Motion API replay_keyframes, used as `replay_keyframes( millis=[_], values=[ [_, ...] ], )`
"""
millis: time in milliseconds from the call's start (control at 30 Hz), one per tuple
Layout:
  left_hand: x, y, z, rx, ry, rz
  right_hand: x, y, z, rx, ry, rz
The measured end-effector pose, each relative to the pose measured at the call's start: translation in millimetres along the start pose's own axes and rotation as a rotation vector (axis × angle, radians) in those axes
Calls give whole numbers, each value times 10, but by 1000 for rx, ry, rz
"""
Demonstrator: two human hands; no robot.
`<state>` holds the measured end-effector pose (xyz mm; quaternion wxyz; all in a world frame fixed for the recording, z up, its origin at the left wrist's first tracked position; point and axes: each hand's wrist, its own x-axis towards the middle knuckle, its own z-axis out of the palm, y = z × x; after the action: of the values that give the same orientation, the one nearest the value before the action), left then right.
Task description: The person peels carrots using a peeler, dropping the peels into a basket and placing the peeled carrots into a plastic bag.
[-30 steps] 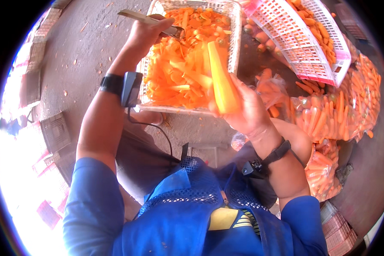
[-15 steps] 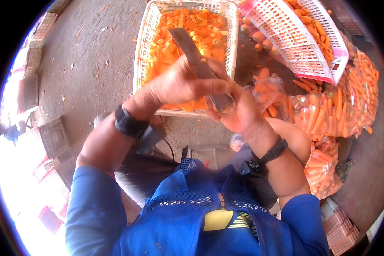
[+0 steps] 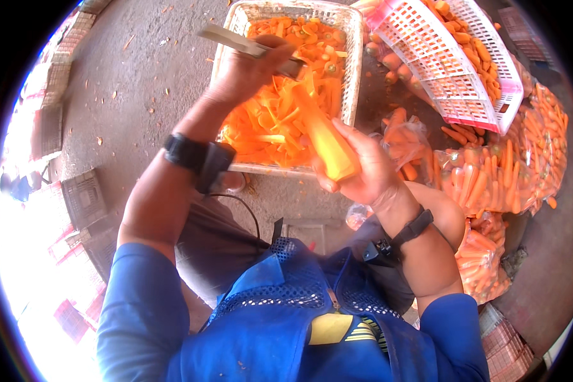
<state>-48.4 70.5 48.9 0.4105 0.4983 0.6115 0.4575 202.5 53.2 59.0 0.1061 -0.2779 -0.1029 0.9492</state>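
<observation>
I see short blue sleeves on both arms, over a blue mesh vest [image 3: 299,299] with a centre zip and a yellow patch [image 3: 330,328] low on the chest. Left wrist: black band [image 3: 183,151] with a black device [image 3: 213,167] clipped on, thin black cable trailing off it. Right wrist: black strap [image 3: 410,230] with a small black unit. Dark grey trousers.
</observation>
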Motion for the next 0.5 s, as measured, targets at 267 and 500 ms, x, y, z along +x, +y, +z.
replay_keyframes(
  millis=[267, 500],
  values=[
    [-254, -121, 372, -101, -183, -106, -58, -133, 164, -118, 13, -199],
    [-566, -125, 793, -458, -183, -226, 116, -80, 34, -981, 280, -759]
  ],
)
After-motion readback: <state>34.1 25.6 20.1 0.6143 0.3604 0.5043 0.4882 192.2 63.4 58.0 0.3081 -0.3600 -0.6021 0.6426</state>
